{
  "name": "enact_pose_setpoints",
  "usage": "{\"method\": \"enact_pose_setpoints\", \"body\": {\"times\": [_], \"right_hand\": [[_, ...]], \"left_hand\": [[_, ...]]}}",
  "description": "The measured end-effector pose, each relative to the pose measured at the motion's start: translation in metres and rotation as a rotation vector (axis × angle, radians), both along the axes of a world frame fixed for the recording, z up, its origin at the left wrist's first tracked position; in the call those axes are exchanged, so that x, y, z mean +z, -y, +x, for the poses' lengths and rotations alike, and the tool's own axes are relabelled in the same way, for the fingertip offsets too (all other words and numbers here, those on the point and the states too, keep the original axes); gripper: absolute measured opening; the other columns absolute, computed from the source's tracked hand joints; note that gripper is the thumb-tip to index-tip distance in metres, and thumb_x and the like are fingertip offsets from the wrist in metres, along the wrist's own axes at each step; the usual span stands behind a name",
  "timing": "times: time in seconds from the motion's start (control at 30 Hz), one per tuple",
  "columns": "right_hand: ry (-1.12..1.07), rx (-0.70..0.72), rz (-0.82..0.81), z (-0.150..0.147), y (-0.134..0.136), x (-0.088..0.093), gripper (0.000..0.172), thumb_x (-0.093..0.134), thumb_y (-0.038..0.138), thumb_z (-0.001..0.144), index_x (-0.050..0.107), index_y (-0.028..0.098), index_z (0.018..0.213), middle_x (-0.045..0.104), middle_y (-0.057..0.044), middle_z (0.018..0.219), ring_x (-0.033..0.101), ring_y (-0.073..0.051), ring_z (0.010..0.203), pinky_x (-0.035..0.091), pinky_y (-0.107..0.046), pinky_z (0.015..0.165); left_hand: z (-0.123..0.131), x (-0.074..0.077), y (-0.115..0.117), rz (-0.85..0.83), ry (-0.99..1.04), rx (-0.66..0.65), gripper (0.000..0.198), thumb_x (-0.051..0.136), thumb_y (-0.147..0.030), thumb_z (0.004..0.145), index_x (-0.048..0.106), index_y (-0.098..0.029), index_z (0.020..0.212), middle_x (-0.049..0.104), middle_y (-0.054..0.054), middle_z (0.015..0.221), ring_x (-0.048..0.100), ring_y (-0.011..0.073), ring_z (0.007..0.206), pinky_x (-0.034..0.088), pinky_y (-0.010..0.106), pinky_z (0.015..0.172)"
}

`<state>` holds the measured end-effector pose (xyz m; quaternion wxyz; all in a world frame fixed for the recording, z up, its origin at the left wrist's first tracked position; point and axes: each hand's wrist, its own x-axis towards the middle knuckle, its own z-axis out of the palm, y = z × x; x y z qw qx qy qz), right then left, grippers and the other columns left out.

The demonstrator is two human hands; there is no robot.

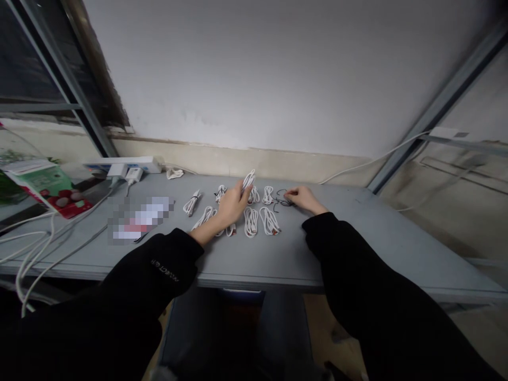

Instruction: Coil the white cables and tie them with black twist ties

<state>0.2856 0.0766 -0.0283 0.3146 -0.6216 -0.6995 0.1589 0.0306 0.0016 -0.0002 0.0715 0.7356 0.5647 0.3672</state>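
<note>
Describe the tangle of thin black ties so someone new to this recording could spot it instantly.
Find the grey table against the wall, then the right hand over it. At that hand's fingertips, just right of the back row of coiled white cables, lies the tangle of thin black ties. Its loose, dark strands set it apart from those neat coils.

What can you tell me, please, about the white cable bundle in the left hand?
The white cable bundle is slim, plastic-looking cord folded into long, narrow loops. The left hand grips its lower part, hiding it; the visible loops slant up and right, appearing lifted from the grey table. Its ends and any binding cannot be made out.
</note>
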Motion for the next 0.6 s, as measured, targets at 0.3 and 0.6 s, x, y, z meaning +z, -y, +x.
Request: {"method": "enact_pose_setpoints", "body": {"times": [0.3,0.6], "right_hand": [[-0.12,-0.108,0.217,-0.003,0.003,0.006,0.012,0.063,0.023,0.075,0.072,0.015,0.074,0.073,-0.011,0.078,0.067,-0.024,0.076,0.05,-0.038,0.076],[-0.267,0.057,0.756,-0.038,0.034,0.025,0.018,0.057,0.03,0.083,0.069,0.017,0.08,0.069,-0.006,0.077,0.061,-0.017,0.07,0.051,-0.034,0.072]], "left_hand": [[0.001,-0.001,-0.001,0.004,0.076,-0.021,0.026,0.039,-0.037,0.098,0.052,-0.018,0.086,0.05,0.0,0.064,0.048,0.0163,0.063,0.032,0.028,0.062],[0.002,-0.003,-0.006,-0.015,0.308,-0.196,0.022,0.048,-0.029,0.094,0.043,-0.02,0.074,0.046,-0.005,0.056,0.046,0.0128,0.054,0.032,0.026,0.06]]}}
